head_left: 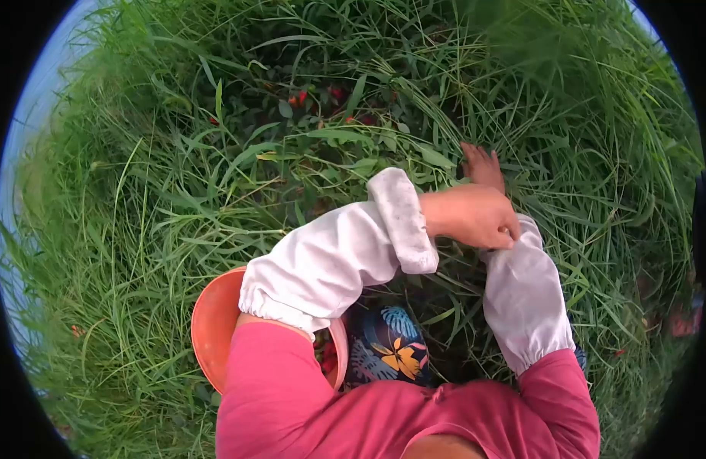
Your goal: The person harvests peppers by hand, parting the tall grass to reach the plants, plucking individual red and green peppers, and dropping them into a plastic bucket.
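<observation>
My left hand point(475, 216) reaches across to the right, its fingers pinched at the cuff of the white sleeve cover point(525, 294) on my right forearm. Beyond it, partly hidden behind the left hand, my right hand point(484, 168) extends over the grass with its fingers apart, holding nothing that I can see. A second white sleeve cover point(322, 256) is on my left arm, with its cuff folded back near the wrist. Under that arm stands an orange bucket point(213, 329), partly covered by it, with small red pieces point(327, 359) inside.
Tall green grass point(139, 229) surrounds me on all sides. Ahead, low leafy plants bear several red fruits point(299, 98), too small to name surely. Dark patterned cloth point(399, 352) shows beside the bucket. Something pinkish-red point(685, 320) lies blurred at the far right.
</observation>
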The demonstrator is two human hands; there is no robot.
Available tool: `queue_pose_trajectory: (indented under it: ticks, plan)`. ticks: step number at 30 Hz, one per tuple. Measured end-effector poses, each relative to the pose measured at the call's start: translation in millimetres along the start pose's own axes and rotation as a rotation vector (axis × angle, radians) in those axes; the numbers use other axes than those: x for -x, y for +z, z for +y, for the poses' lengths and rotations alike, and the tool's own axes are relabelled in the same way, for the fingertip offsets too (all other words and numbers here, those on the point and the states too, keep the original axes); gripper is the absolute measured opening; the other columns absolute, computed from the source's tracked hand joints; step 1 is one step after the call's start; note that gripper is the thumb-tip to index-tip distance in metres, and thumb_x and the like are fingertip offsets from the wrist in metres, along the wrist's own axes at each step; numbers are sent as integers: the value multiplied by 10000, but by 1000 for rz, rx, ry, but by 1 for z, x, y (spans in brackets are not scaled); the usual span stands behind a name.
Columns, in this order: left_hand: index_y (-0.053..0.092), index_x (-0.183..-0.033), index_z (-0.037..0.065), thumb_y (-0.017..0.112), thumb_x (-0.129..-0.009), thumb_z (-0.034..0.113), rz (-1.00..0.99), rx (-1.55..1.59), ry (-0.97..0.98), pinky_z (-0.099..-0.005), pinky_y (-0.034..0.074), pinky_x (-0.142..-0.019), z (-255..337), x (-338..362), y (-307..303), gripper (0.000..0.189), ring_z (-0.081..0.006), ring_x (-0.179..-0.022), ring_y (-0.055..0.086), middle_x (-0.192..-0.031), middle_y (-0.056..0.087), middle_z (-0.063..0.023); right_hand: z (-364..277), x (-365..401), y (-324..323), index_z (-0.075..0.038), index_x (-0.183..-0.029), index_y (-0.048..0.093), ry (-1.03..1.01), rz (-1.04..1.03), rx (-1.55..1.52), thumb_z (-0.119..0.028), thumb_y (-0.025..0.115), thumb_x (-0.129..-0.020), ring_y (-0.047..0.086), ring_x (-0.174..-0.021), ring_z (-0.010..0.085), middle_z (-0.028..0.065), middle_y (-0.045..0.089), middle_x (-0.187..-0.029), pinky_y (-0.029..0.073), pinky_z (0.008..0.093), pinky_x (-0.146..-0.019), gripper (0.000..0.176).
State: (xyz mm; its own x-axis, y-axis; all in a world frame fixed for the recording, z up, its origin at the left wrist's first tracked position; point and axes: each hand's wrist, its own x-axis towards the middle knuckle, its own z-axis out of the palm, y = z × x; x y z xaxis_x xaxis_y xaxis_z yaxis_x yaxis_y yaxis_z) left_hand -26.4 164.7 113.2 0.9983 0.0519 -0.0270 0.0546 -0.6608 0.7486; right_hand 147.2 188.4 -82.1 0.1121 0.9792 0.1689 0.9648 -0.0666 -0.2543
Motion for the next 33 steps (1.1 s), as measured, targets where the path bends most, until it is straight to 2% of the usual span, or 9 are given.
queue_pose_trajectory:
  ticks: [5, 7, 12, 17, 22, 24, 26, 28, 33]
  plan:
    - [608, -1006, -8, 587, -914, 63, 1648, 658, -46, -284, 516, -771, -152, 60, -140, 118, -137, -787, 604, -886, 627, -46, -5, 20, -9, -151, -1449, 397, -124, 116, -96, -218, 532, -905, 446, -1335, 292, 120, 515, -1409, 210, 481, -1174, 564]
    - [594, -1082, -1, 632, -888, 143, 1889, 913, -316, -303, 491, -820, -243, 108, -148, 245, -161, -869, 586, -967, 619, -76, -6, 19, -11, -171, -1440, 412, -73, 57, -167, -213, 590, -860, 442, -1334, 294, 131, 516, -1398, 186, 488, -1183, 608]
    - [379, -1439, -12, 681, -872, 275, 1864, 1087, -464, -424, 415, -1010, -344, 142, -114, 704, -335, -1144, 564, -1255, 591, -202, 5, 11, -1, -167, -1443, 408, -58, 15, -154, -181, 576, -890, 451, -1329, 284, 131, 526, -1388, 200, 506, -1174, 578]
    - [680, -1038, 62, 673, -899, 344, 1648, 977, -831, -235, 322, -422, -341, 172, -98, 315, -90, -474, 453, -637, 590, -11, 3, 11, -1, -156, -1410, 450, -33, -6, -99, -148, 565, -888, 487, -1281, 271, 63, 539, -1381, 232, 483, -1169, 534]
    - [670, -827, 50, 605, -944, 302, 1632, 725, -499, -277, 377, -504, -337, 171, -24, 285, -120, -542, 473, -664, 576, -16, -3, 18, -12, -124, -1381, 466, -79, 51, -131, -84, 567, -860, 493, -1262, 312, 130, 548, -1353, 245, 509, -1159, 532]
    - [666, -899, 35, 596, -935, 299, 1575, 18, -567, -371, 455, -599, -324, 158, -7, 276, -216, -684, 589, -774, 654, -75, -1, 17, -7, -118, -1381, 470, -90, 68, -134, -77, 567, -846, 498, -1252, 312, 123, 547, -1357, 237, 506, -1164, 545]
    - [646, -994, 28, 585, -926, 319, 1516, 106, -654, -419, 475, -728, -347, 166, 4, 305, -279, -829, 633, -864, 685, -114, 0, 21, -7, -119, -1389, 464, -110, 104, -136, -85, 585, -828, 499, -1251, 305, 111, 543, -1368, 225, 501, -1172, 575]
    - [641, -1024, 36, 566, -930, 376, 1024, -115, -990, -404, 474, -771, -323, 172, 1, 361, -272, -886, 640, -914, 686, -118, -1, 21, -8, -115, -1386, 466, -106, 101, -132, -86, 586, -802, 507, -1242, 308, 105, 545, -1369, 224, 491, -1175, 597]
    - [656, -985, 52, 871, -688, 333, 1014, -274, -760, -394, 507, -832, -313, 207, 5, 462, -253, -969, 642, -999, 684, -101, -2, 26, -13, -114, -1393, 454, -125, 94, -159, -89, 591, -761, 515, -1232, 315, 103, 537, -1383, 207, 472, -1188, 646]
